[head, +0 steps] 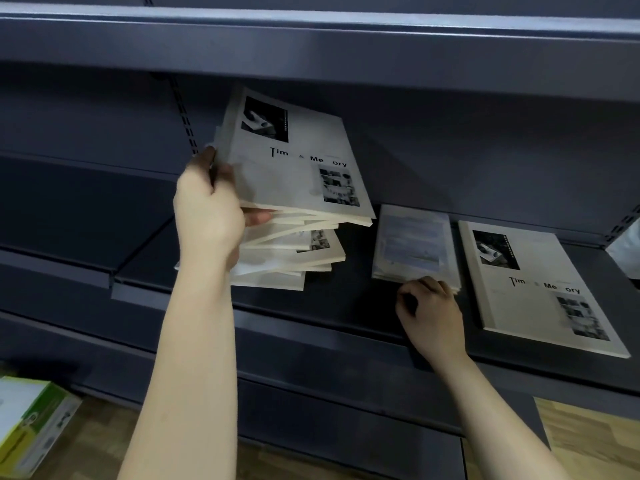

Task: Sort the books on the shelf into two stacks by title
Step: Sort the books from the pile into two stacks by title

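Bare forearms reach a dark shelf (346,306). Left hand (207,209) grips the tilted top books (294,161) of a splayed pile (277,261). Right hand (433,313), fingers curled, touches the pale-blue stack (412,244); its grip is unclear. A Time & Memory book (536,289) lies just beside.

Dark grey metal shelving (346,46) — slotted uprights (185,112) behind; wooden floor (588,431) below, green-white box (31,424) lower left.
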`<state>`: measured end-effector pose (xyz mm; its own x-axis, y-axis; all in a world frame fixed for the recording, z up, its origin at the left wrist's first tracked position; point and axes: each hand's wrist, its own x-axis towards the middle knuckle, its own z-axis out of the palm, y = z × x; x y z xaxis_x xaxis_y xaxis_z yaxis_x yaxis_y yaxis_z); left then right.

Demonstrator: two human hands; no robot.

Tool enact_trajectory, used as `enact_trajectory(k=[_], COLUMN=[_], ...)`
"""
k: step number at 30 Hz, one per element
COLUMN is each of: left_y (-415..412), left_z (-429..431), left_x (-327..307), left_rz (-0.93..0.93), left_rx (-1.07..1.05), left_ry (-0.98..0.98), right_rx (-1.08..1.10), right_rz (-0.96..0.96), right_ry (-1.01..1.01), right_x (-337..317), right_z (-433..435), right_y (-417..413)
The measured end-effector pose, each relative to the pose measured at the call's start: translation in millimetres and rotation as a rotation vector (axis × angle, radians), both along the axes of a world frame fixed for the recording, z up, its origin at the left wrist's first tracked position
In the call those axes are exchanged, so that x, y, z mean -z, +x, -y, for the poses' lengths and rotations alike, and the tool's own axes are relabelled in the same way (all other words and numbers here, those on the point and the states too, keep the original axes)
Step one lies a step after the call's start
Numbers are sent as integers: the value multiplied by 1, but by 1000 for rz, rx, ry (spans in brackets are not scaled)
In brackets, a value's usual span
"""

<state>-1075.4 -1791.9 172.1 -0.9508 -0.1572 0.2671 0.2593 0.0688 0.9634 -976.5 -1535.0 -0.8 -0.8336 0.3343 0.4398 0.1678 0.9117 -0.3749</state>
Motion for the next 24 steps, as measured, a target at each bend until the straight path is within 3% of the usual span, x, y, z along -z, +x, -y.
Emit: enact_trajectory(k=[8,11,13,17,19,24], left_y=[35,41,46,62,70,84], left_z=[-25,-36,-47,-75,-90,-123], left_x=[13,22,29,43,50,67], left_rz=[-126,-159,-138,-121,-113,-68], left_rx=[102,145,183,272,311,352], left_ry=[190,210,244,276,275,269], right_rx=[-19,-88,-131,-179,-235,-355], right_rz=[-3,-72,-144,-167,-208,-319], right_ry=[2,-103,-311,-1101,-1389,-1522], right_x=[0,-4,-9,-36,-54,-68], right_z=[0,-3,-5,-10,-16,-41], right_y=[3,7,12,22,26,42])
